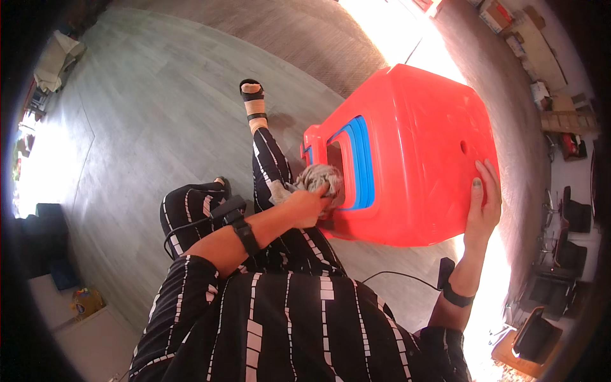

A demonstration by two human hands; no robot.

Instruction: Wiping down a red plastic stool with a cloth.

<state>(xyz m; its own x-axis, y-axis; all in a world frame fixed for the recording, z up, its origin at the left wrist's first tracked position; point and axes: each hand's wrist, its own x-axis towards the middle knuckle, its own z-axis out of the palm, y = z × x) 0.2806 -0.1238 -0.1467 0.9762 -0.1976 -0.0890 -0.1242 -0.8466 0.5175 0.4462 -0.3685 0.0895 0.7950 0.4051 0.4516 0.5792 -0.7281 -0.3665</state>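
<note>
A large red moulded plastic piece (429, 153) with a blue-rimmed opening (365, 162) stands tilted before me, right of centre. My left hand (308, 203) is closed round a crumpled grey-beige cloth (319, 179), beside the opening's near left edge. The cloth hides part of that edge. My right hand (484, 200) lies spread against the red piece's right-hand face, below a small round hole (463, 147). Each wrist wears a black strap with a small device and a cable. My legs, in black and white patterned trousers, are to the left of the red piece.
Grey wood-look floor (157, 95) spreads to the left, with a brown mat (305, 38) beyond. Black chairs (575, 210) line the far right, near a table with boxes (539, 47). White cabinets (95, 344) stand at lower left. Bright light washes out the floor strip at right.
</note>
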